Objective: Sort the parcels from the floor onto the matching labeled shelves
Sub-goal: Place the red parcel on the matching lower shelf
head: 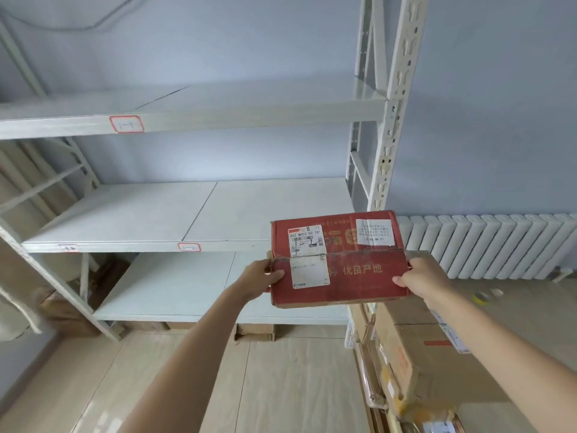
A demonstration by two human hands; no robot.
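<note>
I hold a red cardboard parcel [359, 270] with white shipping labels in front of the white metal shelving unit [199, 214]. My left hand [260, 275] grips its left edge, thumb on top. My right hand [420, 279] grips its right edge. The parcel hovers level with the middle shelf's front right end. A red-framed label [126, 124] marks the upper shelf's front edge, and a second label [189, 247] marks the middle shelf. The shelf boards in view carry nothing.
Brown cardboard parcels [415, 360] are stacked on the floor at lower right, below the held one. A white radiator [487, 245] lines the right wall. Flat cartons [256, 331] lie under the lowest shelf. Tape rolls [482, 296] lie on the floor by the radiator.
</note>
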